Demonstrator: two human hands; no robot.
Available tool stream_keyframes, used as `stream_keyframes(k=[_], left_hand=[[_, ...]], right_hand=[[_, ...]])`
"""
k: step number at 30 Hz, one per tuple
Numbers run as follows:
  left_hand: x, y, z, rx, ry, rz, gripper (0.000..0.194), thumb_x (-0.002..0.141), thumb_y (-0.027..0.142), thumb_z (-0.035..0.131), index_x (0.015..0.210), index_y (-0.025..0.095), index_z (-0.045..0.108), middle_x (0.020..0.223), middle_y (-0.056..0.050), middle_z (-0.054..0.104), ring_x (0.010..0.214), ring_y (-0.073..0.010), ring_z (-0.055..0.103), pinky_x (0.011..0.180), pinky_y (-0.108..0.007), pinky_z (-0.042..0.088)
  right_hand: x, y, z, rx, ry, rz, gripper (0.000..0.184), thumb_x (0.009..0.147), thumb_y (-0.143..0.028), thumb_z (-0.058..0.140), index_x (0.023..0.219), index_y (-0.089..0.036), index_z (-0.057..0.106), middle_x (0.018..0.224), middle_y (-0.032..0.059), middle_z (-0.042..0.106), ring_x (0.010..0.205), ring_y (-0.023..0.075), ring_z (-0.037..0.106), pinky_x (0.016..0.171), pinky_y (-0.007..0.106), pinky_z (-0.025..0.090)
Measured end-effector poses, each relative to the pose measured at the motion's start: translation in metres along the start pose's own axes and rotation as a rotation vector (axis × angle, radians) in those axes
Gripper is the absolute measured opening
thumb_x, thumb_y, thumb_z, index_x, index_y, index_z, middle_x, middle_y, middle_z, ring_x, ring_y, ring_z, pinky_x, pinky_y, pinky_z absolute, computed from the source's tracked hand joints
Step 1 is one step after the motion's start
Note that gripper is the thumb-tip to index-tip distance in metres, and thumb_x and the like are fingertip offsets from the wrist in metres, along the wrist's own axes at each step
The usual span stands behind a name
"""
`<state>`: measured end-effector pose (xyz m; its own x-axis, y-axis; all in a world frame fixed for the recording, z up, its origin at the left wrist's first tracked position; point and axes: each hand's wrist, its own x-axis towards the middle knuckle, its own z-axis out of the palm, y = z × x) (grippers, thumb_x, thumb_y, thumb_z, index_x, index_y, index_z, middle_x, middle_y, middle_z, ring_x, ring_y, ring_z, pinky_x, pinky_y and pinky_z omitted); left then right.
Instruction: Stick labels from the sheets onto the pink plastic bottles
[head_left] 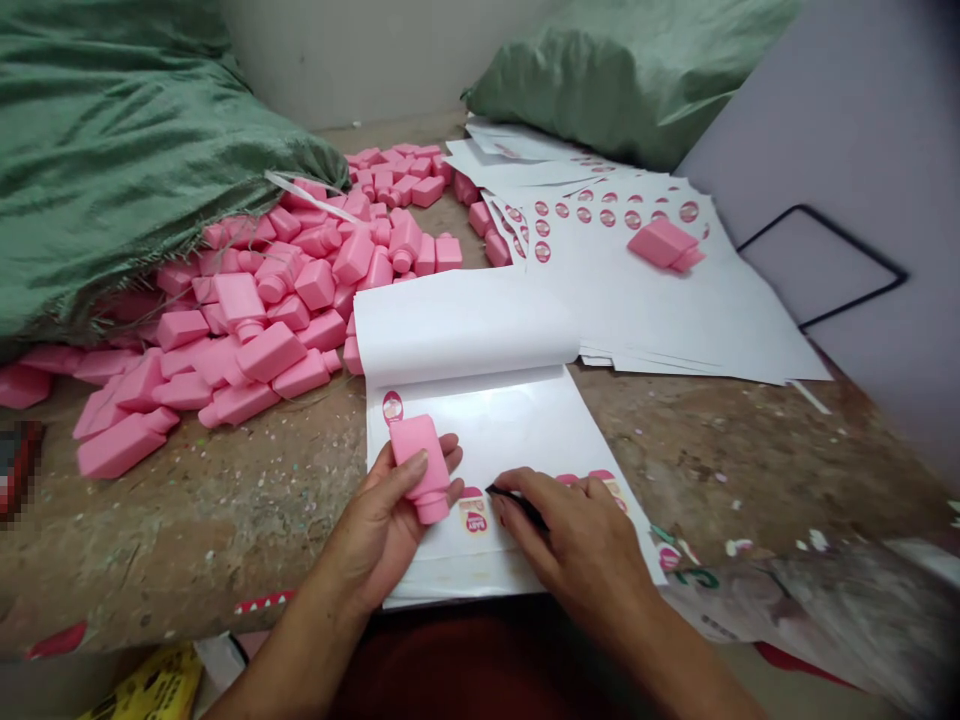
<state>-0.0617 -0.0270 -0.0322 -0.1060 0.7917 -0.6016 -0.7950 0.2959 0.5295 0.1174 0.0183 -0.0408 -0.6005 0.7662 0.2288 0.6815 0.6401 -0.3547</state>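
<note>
A small pink plastic bottle [418, 455] lies in my left hand [390, 525], thumb across its face, neck pointing toward me. My right hand [570, 525] is closed round a thin black pointed tool [525, 505]; its exact kind is not clear. The tool's tip is beside a pink and cream label [473, 512] on a white sticker sheet [510, 420]. More labels show partly behind my right fingers. A round label [392, 406] sits near the sheet's left edge, and the sheet's upper part [465, 325] is rolled back.
Many pink bottles [270, 350] are heaped at the left, spilling from a green sack [112, 180]. At the right, a loose bottle [666, 245] rests on stacked sticker sheets [675, 320]. Another green sack [600, 80] stands behind them. A black wire frame [855, 240] is against the right-hand panel.
</note>
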Motion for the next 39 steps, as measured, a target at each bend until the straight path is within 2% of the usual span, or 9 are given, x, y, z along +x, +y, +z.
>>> stream_keyframes(k=[3, 8, 14, 18, 21, 23, 27, 34, 39], left_hand=[[0.001, 0.0, 0.0, -0.024, -0.003, -0.012, 0.043, 0.084, 0.025, 0.066, 0.125, 0.018, 0.054, 0.125, -0.013, 0.066, 0.126, -0.0258, 0.057, 0.109, -0.044, 0.044], [0.001, 0.0, 0.001, -0.016, 0.005, -0.006, 0.039, 0.082, 0.021, 0.067, 0.12, 0.016, 0.055, 0.123, -0.013, 0.067, 0.126, -0.026, 0.057, 0.111, -0.043, 0.042], [0.001, 0.0, 0.002, -0.048, 0.025, -0.002, 0.04, 0.084, 0.02, 0.065, 0.122, 0.013, 0.054, 0.123, -0.015, 0.067, 0.124, -0.0257, 0.058, 0.111, -0.041, 0.042], [0.002, 0.0, 0.002, -0.079, 0.041, -0.004, 0.042, 0.085, 0.019, 0.063, 0.125, 0.011, 0.052, 0.123, -0.016, 0.066, 0.121, -0.0249, 0.06, 0.11, -0.039, 0.043], [0.001, 0.0, 0.002, -0.07, 0.026, 0.009, 0.039, 0.087, 0.019, 0.062, 0.123, 0.01, 0.054, 0.123, -0.016, 0.067, 0.119, -0.0246, 0.061, 0.109, -0.039, 0.044], [0.001, 0.0, 0.003, -0.067, 0.023, 0.013, 0.039, 0.086, 0.018, 0.063, 0.123, 0.01, 0.055, 0.122, -0.017, 0.067, 0.118, -0.0247, 0.062, 0.108, -0.039, 0.045], [0.0, 0.0, 0.003, -0.073, 0.035, 0.015, 0.041, 0.086, 0.018, 0.063, 0.125, 0.01, 0.053, 0.122, -0.017, 0.067, 0.116, -0.0246, 0.063, 0.107, -0.04, 0.045], [0.0, 0.0, 0.004, -0.071, 0.017, 0.023, 0.032, 0.088, 0.016, 0.061, 0.12, 0.01, 0.057, 0.118, -0.016, 0.069, 0.112, -0.023, 0.065, 0.106, -0.039, 0.047], [-0.001, 0.0, 0.004, -0.08, 0.038, 0.019, 0.034, 0.088, 0.015, 0.061, 0.121, 0.01, 0.056, 0.117, -0.016, 0.07, 0.111, -0.0224, 0.066, 0.106, -0.039, 0.046]], right_hand=[[0.001, -0.001, 0.001, -0.016, 0.007, -0.012, 0.021, 0.097, -0.023, 0.044, 0.088, -0.023, 0.063, 0.072, -0.0014, 0.071, 0.053, 0.0192, 0.052, 0.062, 0.032, 0.027], [0.003, -0.003, 0.003, -0.018, 0.006, -0.005, 0.024, 0.097, -0.024, 0.042, 0.086, -0.022, 0.063, 0.069, -0.0002, 0.07, 0.054, 0.0191, 0.054, 0.063, 0.033, 0.027], [0.002, 0.005, -0.001, 0.215, -0.148, 0.114, 0.02, 0.096, -0.032, 0.047, 0.091, -0.025, 0.064, 0.077, -0.0029, 0.072, 0.061, 0.0191, 0.058, 0.065, 0.032, 0.033], [-0.002, 0.005, 0.001, 0.088, -0.062, 0.051, 0.022, 0.097, -0.03, 0.044, 0.094, -0.023, 0.064, 0.083, 0.0001, 0.074, 0.06, 0.0201, 0.057, 0.064, 0.032, 0.031], [-0.004, 0.0, 0.006, -0.061, 0.011, 0.004, 0.023, 0.098, -0.028, 0.043, 0.09, -0.022, 0.063, 0.076, 0.0005, 0.072, 0.053, 0.0198, 0.051, 0.063, 0.033, 0.028], [-0.004, -0.002, 0.009, -0.085, 0.036, 0.007, 0.023, 0.099, -0.027, 0.043, 0.088, -0.021, 0.062, 0.073, -0.0003, 0.072, 0.052, 0.0199, 0.051, 0.062, 0.033, 0.027], [-0.002, -0.002, 0.01, -0.051, 0.051, 0.009, 0.022, 0.099, -0.027, 0.043, 0.087, -0.021, 0.061, 0.071, -0.001, 0.071, 0.053, 0.0205, 0.054, 0.061, 0.032, 0.026], [0.001, -0.003, 0.01, -0.053, 0.054, -0.02, 0.022, 0.098, -0.024, 0.043, 0.086, -0.019, 0.061, 0.07, 0.0004, 0.071, 0.053, 0.0197, 0.055, 0.062, 0.033, 0.027], [0.004, 0.003, 0.004, 0.134, -0.057, 0.037, 0.019, 0.096, -0.028, 0.047, 0.087, -0.022, 0.062, 0.071, -0.0025, 0.071, 0.055, 0.0182, 0.056, 0.062, 0.032, 0.032]])
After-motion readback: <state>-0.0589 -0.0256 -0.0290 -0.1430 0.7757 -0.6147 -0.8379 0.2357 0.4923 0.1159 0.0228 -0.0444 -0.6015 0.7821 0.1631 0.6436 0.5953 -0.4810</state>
